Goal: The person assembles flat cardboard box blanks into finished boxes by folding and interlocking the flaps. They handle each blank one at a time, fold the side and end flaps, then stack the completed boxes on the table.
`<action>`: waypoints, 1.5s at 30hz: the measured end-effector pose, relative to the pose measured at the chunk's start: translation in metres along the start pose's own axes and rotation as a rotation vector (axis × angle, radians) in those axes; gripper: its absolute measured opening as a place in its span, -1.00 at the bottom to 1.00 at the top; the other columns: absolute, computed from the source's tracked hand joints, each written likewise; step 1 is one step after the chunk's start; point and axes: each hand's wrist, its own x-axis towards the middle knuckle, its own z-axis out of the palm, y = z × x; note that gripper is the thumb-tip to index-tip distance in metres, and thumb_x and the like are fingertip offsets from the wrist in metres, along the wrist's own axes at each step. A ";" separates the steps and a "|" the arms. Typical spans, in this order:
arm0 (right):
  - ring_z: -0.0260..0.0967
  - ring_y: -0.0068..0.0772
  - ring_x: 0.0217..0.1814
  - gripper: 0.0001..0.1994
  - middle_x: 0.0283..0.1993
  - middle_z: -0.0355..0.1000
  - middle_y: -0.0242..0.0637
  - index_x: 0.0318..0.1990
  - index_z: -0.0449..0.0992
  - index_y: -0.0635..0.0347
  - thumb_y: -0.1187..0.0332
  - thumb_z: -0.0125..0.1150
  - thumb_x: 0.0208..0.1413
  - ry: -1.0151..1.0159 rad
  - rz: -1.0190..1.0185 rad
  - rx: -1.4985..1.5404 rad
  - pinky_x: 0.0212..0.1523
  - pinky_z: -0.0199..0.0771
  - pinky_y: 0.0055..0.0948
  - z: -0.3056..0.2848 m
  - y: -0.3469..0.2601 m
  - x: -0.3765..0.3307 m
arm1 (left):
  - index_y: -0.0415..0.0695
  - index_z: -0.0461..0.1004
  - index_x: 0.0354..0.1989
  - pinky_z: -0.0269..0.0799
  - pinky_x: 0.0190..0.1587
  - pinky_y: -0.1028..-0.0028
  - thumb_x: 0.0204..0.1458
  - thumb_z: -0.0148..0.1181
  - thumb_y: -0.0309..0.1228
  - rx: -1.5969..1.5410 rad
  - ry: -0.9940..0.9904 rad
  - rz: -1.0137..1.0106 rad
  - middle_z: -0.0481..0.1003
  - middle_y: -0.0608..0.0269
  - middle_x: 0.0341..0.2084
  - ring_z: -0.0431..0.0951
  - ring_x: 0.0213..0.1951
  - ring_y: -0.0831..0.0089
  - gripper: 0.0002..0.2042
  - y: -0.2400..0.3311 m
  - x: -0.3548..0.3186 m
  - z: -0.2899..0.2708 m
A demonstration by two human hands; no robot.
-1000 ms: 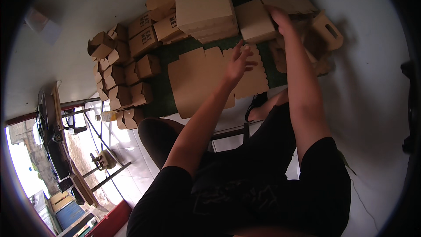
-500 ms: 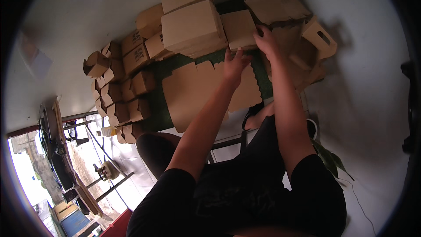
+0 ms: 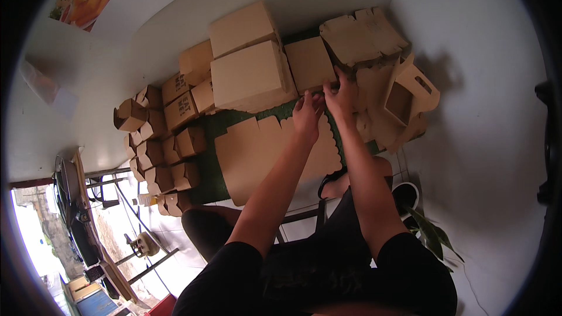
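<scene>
A closed, square brown cardboard box [image 3: 310, 63] sits at the back of the green-covered table, between a tall stack and some flat cardboard. My right hand [image 3: 341, 97] grips its near right corner, thumb at the front and fingers along the side. Close to the front edge of that box is my left hand [image 3: 308, 118], its fingers apart and slightly bent with nothing visible in them. Whether the left fingertips touch the box is hard to make out. Under my forearms lies a flat, unfolded cardboard sheet [image 3: 252, 155] with notched edges.
A tall stack of large brown boxes [image 3: 249, 76] stands left of the small one. Several small folded boxes [image 3: 155, 152] fill the table's left end. Flattened cardboard [image 3: 363, 35] and a handled carrier [image 3: 413, 90] occupy the right. A potted plant [image 3: 430, 231] stands on the floor.
The view has tilted, so the table sits lower in the picture. My right hand has come down to the box's near corner, and my hands are closer together.
</scene>
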 end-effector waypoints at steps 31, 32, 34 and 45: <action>0.55 0.30 0.35 -0.40 0.27 0.59 0.18 0.63 0.41 -0.26 0.47 0.09 0.51 -0.047 -0.241 -0.018 0.35 0.53 0.03 0.038 0.011 0.075 | -0.02 -0.04 0.78 0.14 0.64 0.13 0.66 -0.15 -0.07 -0.062 -0.280 0.094 0.08 0.16 0.73 0.18 0.66 0.16 -0.36 0.005 0.075 0.037; 0.55 0.30 0.34 -0.40 0.27 0.59 0.18 0.64 0.40 -0.27 0.47 0.10 0.51 -0.041 -0.265 -0.032 0.35 0.53 0.03 0.038 0.011 0.075 | -0.02 -0.03 0.78 0.16 0.63 0.14 0.66 -0.15 -0.08 -0.059 -0.284 0.115 0.10 0.16 0.72 0.21 0.64 0.17 -0.37 0.006 0.073 0.037; 0.56 0.29 0.33 -0.37 0.27 0.58 0.18 0.66 0.37 -0.30 0.45 0.12 0.51 -0.060 -0.203 -0.081 0.35 0.53 0.03 0.038 0.010 0.072 | -0.01 -0.01 0.77 0.21 0.60 0.15 0.66 -0.15 -0.09 -0.034 -0.221 0.082 0.14 0.16 0.70 0.27 0.61 0.18 -0.38 0.009 0.066 0.037; 0.63 0.12 0.15 -0.31 0.32 0.50 0.26 0.65 0.24 0.30 0.38 0.27 0.43 0.033 -0.037 -0.092 0.16 0.65 -0.01 0.032 0.017 -0.004 | -0.07 0.36 0.57 0.53 0.15 0.35 0.63 -0.02 -0.13 0.297 -0.189 0.136 0.60 0.29 0.18 0.62 0.17 0.42 -0.52 -0.012 -0.043 -0.005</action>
